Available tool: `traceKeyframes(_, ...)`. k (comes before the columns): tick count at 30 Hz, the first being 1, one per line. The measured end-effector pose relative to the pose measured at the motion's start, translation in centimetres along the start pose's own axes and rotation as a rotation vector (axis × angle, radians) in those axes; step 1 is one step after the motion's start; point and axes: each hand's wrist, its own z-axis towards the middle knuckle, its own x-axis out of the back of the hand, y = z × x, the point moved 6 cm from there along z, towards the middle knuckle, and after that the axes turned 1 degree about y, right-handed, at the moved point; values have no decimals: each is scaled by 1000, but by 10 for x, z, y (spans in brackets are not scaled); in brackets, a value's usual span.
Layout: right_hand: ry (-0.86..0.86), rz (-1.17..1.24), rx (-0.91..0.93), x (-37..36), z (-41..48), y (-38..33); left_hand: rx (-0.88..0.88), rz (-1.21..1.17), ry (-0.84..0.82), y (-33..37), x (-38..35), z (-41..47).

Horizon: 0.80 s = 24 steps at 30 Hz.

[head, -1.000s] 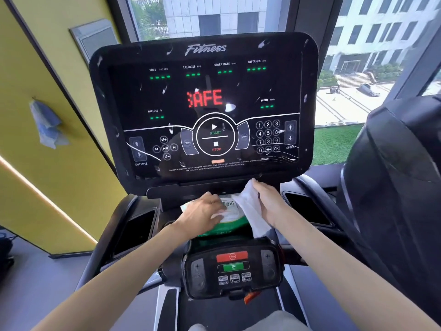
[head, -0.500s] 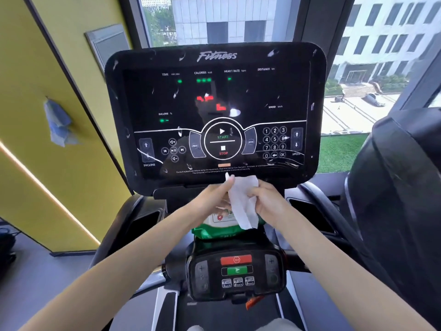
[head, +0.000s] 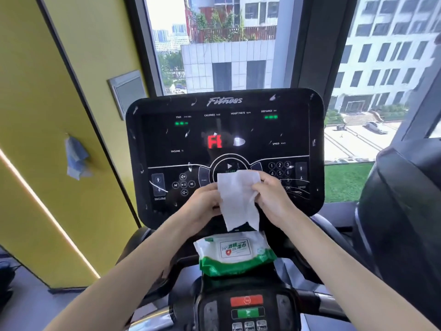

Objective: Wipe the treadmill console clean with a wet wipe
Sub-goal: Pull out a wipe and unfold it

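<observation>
Wipe first: a white sheet held up in front of the lower middle of the treadmill console, hanging down toward the green-and-white pack that rests on the ledge below. The left hand pinches its left edge and the right hand grips its right edge, fingers of both closed on the sheet, which looks half unfolded.

To my eye this is the step of opening the wipe out, with no wiping begun; white smears and flecks still dot the black panel, thickest along the rim and near the keypad. Next it wants spreading flat or bunching into one palm, then pressing against the glass and sweeping across, with care around the start and stop pad.

Half a second earlier the sheet was lower, just under the console's bottom edge and close over the pack; a second ago the left hand was down on the pack.
</observation>
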Motion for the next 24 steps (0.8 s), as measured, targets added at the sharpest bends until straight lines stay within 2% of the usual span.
traceKeyframes(2, -40, -7, 0, -9, -1, -2, 29, -111, -120, 0, -7, -4)
traceKeyframes(3, -57, -24, 9, -14, -2, -3, 18, -119, -117, 1, -9, -5)
traceKeyframes(5, -62, -126, 51, -21, -3, -5, -10, -116, 12, 3, -4, -5)
traceKeyframes(7, -24, -341, 132, -23, -1, -7, -13, -110, 152, 5, 7, -5)
traceKeyframes(10, 64, -625, 246, -18, -1, -13, -50, -92, 226, 16, 25, -6)
traceKeyframes(11, 99, -620, 241, -13, 1, -12, -68, -96, 245, 22, 31, -7)
traceKeyframes(12, 122, -516, 172, -8, 2, -10, -90, -102, 258, 28, 37, -8)
traceKeyframes(15, 18, 4, -187, -17, -2, 7, -142, -106, 237, 40, 41, -10)
traceKeyframes(17, -82, 22, -296, -32, -10, 12, -145, -72, 198, 42, 34, -9)
traceKeyframes(19, -115, -38, -296, -43, -15, 16, -156, -24, 150, 40, 24, -8)
traceKeyframes(24, 57, 35, -221, -36, -10, 18, -191, 39, 149, 39, 26, -12)
